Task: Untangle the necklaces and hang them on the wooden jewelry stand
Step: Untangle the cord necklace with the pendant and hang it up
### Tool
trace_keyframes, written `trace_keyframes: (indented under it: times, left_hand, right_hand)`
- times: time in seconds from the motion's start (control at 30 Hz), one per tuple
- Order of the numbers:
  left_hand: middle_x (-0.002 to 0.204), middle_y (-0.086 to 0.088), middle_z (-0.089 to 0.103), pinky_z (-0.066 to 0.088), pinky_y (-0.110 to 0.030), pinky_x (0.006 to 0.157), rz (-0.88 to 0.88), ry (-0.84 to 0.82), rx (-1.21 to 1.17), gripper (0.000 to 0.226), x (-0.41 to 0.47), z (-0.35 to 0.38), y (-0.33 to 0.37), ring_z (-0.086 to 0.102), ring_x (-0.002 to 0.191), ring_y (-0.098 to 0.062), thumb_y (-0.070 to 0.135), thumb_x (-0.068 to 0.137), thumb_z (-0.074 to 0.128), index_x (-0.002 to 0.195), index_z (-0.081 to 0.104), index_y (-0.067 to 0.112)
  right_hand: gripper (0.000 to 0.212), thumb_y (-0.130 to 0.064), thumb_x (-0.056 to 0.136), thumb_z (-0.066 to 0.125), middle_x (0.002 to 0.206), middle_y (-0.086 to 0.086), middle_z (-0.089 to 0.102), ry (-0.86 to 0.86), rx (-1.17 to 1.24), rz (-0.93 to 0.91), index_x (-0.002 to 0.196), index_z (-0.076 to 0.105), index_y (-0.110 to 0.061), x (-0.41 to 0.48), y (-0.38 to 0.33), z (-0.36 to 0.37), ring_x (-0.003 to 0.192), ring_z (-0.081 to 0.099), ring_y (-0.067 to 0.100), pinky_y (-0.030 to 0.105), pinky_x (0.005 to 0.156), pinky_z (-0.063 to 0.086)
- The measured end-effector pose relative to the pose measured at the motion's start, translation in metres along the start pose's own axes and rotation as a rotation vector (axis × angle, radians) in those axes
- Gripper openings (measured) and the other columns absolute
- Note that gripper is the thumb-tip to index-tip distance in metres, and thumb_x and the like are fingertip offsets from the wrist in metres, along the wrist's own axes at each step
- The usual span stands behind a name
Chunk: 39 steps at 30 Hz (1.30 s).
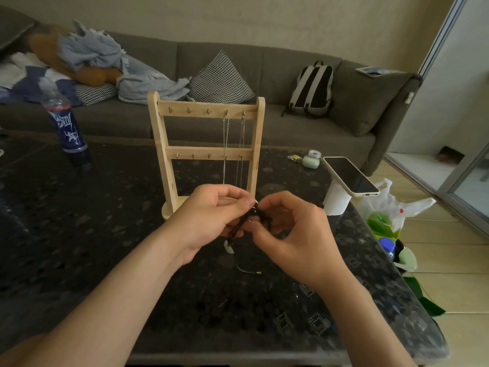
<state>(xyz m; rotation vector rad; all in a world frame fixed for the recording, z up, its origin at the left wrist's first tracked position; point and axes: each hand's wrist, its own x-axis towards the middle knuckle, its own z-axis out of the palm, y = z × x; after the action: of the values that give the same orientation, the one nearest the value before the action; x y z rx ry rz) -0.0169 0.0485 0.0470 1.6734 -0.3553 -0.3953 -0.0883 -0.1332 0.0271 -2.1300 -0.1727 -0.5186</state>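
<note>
A wooden jewelry stand [205,152] with two rows of small hooks rises on the dark table just beyond my hands. Two thin silver chains [225,147] hang from its two rightmost top hooks. In front of its base, my left hand [209,218] and my right hand [293,229] both pinch a tangled black cord necklace [252,217] held above the table. A pale pendant [229,247] dangles from the cord below my left hand. A thin chain piece [248,271] lies on the table beneath.
A blue bottle [67,128] stands at the table's back left. A phone [350,176] rests on a white cup [337,200] to the right, near an earbud case [311,161]. Bags sit on the floor right of the table edge. A grey sofa runs behind.
</note>
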Motion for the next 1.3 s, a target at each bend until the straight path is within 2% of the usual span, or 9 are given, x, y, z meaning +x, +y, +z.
trace_keyframes:
  times: [0.3, 0.5, 0.6, 0.7, 0.87, 1.0, 1.1, 1.2, 1.3]
  left_hand:
    - [0.093, -0.006, 0.082, 0.067, -0.042, 0.082, 0.107, -0.002, 0.088, 0.020, -0.003, 0.004, 0.004, 0.081, 0.087, -0.022, 0.030, 0.105, 0.062, 0.114, 0.071, 0.015]
    - [0.096, 0.002, 0.082, 0.065, -0.034, 0.087, 0.226, -0.073, 0.286, 0.011, -0.003, 0.002, 0.002, 0.080, 0.090, -0.012, 0.013, 0.102, 0.069, 0.110, 0.071, 0.020]
    - [0.096, 0.009, 0.078, 0.066, -0.033, 0.085, 0.316, 0.022, 0.448, 0.010, 0.000, 0.005, -0.004, 0.077, 0.086, -0.003, 0.018, 0.101, 0.070, 0.107, 0.072, 0.026]
    - [0.099, 0.016, 0.073, 0.063, -0.030, 0.087, 0.375, 0.088, 0.531, 0.008, 0.002, 0.008, -0.007, 0.073, 0.092, 0.001, 0.027, 0.103, 0.067, 0.108, 0.070, 0.032]
    - [0.102, 0.019, 0.070, 0.055, -0.023, 0.093, 0.359, 0.138, 0.423, 0.010, 0.003, 0.015, -0.007, 0.065, 0.104, 0.003, 0.028, 0.105, 0.063, 0.109, 0.068, 0.036]
    - [0.102, 0.010, 0.075, 0.055, -0.032, 0.101, 0.260, 0.093, 0.137, 0.014, 0.002, 0.019, -0.005, 0.069, 0.102, -0.004, 0.021, 0.109, 0.057, 0.111, 0.069, 0.027]
    - [0.098, 0.004, 0.072, 0.056, -0.037, 0.098, 0.160, 0.049, 0.022, 0.017, 0.004, 0.022, -0.006, 0.068, 0.100, -0.012, 0.018, 0.111, 0.052, 0.114, 0.068, 0.023]
    - [0.100, 0.005, 0.070, 0.050, -0.033, 0.092, 0.111, 0.021, 0.025, 0.018, 0.004, 0.022, -0.005, 0.065, 0.103, -0.010, 0.018, 0.108, 0.054, 0.112, 0.070, 0.024]
    - [0.103, 0.009, 0.074, 0.054, -0.029, 0.095, 0.185, 0.000, 0.218, 0.018, 0.002, 0.019, -0.004, 0.069, 0.103, -0.004, 0.020, 0.106, 0.060, 0.111, 0.072, 0.032]
  right_hand:
    - [0.005, -0.019, 0.098, 0.075, 0.069, -0.014, 0.071, 0.038, -0.090, 0.040, 0.097, 0.078, -0.023, 0.003, 0.001, -0.001, 0.063, 0.066, 0.006, 0.013, 0.056, 0.047]
    - [0.008, -0.018, 0.100, 0.073, 0.067, -0.019, 0.071, 0.040, -0.065, 0.118, 0.094, 0.078, -0.021, 0.004, 0.000, -0.003, 0.059, 0.065, 0.000, 0.012, 0.053, 0.046]
    - [0.010, -0.020, 0.101, 0.071, 0.062, -0.016, 0.067, 0.028, -0.067, 0.159, 0.094, 0.078, -0.020, 0.004, -0.001, -0.002, 0.055, 0.062, 0.000, 0.012, 0.051, 0.043]
    - [0.012, -0.022, 0.101, 0.069, 0.071, -0.008, 0.074, 0.048, 0.017, 0.231, 0.093, 0.077, -0.022, 0.004, -0.003, -0.003, 0.062, 0.068, 0.004, 0.016, 0.057, 0.050]
    - [0.019, -0.018, 0.105, 0.061, 0.075, 0.009, 0.077, 0.023, 0.317, 0.464, 0.095, 0.073, -0.008, 0.006, -0.012, -0.008, 0.060, 0.066, 0.018, 0.020, 0.055, 0.048]
    - [0.022, -0.017, 0.106, 0.056, 0.077, 0.010, 0.076, -0.015, 0.443, 0.609, 0.103, 0.070, 0.000, 0.007, -0.016, -0.009, 0.061, 0.064, 0.019, 0.028, 0.057, 0.044]
    - [0.025, -0.018, 0.107, 0.053, 0.076, 0.008, 0.076, -0.019, 0.425, 0.626, 0.107, 0.070, 0.002, 0.007, -0.016, -0.008, 0.061, 0.065, 0.017, 0.033, 0.062, 0.042]
    - [0.029, -0.020, 0.107, 0.052, 0.075, 0.007, 0.076, -0.002, 0.408, 0.632, 0.106, 0.072, 0.000, 0.006, -0.018, -0.007, 0.061, 0.064, 0.017, 0.037, 0.067, 0.043]
    - [0.030, -0.022, 0.106, 0.052, 0.074, 0.006, 0.076, 0.010, 0.401, 0.637, 0.101, 0.075, -0.002, 0.007, -0.019, -0.007, 0.061, 0.065, 0.015, 0.033, 0.064, 0.045]
